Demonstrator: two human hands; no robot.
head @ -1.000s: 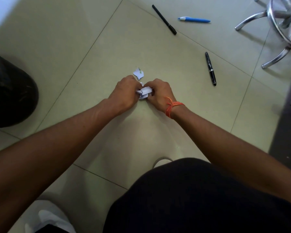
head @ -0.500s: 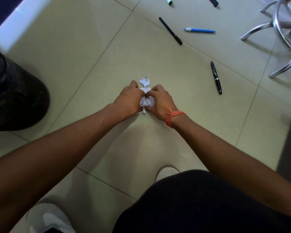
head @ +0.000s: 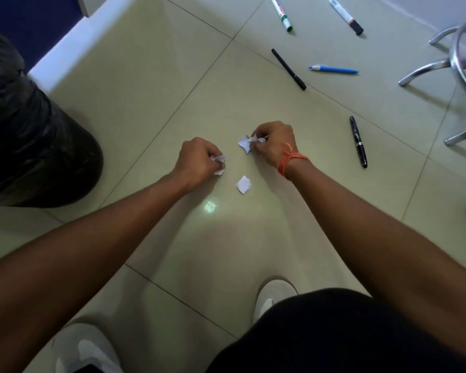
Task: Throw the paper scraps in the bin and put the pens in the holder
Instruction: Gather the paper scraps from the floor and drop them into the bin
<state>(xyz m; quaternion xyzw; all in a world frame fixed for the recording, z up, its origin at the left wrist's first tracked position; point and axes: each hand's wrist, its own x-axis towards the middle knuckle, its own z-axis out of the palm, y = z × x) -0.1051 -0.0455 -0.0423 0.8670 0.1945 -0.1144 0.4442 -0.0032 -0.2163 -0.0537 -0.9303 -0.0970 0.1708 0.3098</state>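
My left hand [head: 199, 160] is closed around white paper scraps [head: 219, 162] just above the tiled floor. My right hand [head: 276, 142], with an orange thread at the wrist, pinches another white scrap [head: 244, 143] to its left. One loose scrap [head: 243, 184] lies on the floor between and below the two hands. A black bin lined with a dark bag [head: 30, 141] stands at the left. Pens lie on the floor: a black fountain pen [head: 358, 141], a slim black pen [head: 288, 69], a blue pen [head: 333, 70], a green-tipped marker [head: 281, 13] and a black-capped marker [head: 346, 15]. No holder is in view.
The chrome legs of a stool [head: 452, 63] spread at the right edge. A white skirting and dark blue wall [head: 73, 39] run along the upper left. My white shoes [head: 273, 294] stand at the bottom, close behind the hands.
The hands were pressed together on one clump of paper; now they have parted, each keeping scraps, and one scrap lies loose between them. The view has tilted up, showing two markers.
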